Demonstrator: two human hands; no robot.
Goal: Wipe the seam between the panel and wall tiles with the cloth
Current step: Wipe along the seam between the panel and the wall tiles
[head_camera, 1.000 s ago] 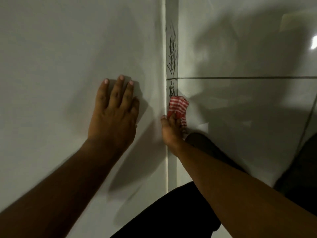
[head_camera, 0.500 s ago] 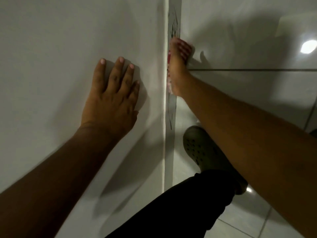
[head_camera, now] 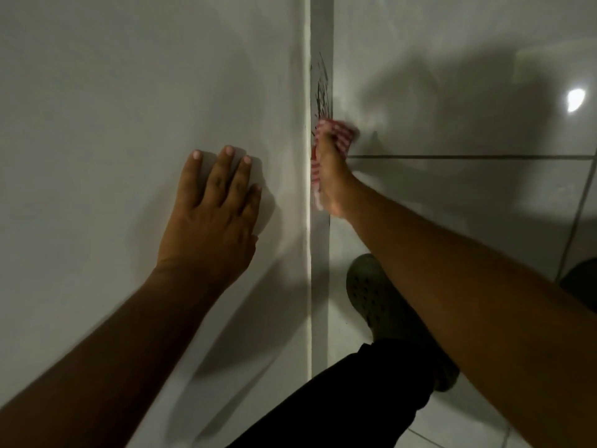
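Observation:
A white panel (head_camera: 129, 124) fills the left half of the head view and glossy grey wall tiles (head_camera: 452, 92) fill the right. Between them runs a vertical seam (head_camera: 319, 286) with black scribble marks just above the cloth. My right hand (head_camera: 332, 179) is shut on a red-and-white striped cloth (head_camera: 339, 137) and presses it into the seam, just above a horizontal grout line. My left hand (head_camera: 213, 215) lies flat on the panel with fingers spread, well left of the seam.
A grey clog shoe (head_camera: 371, 299) and a black trouser leg (head_camera: 355, 399) stand on the tiled floor below my right arm. A horizontal grout line (head_camera: 468, 156) crosses the wall tiles. A lamp reflection (head_camera: 575, 100) glares on the tile at right.
My right hand swept the cloth up the seam from the lower spot; black marks low on the seam are gone. My left hand stayed flat on the panel.

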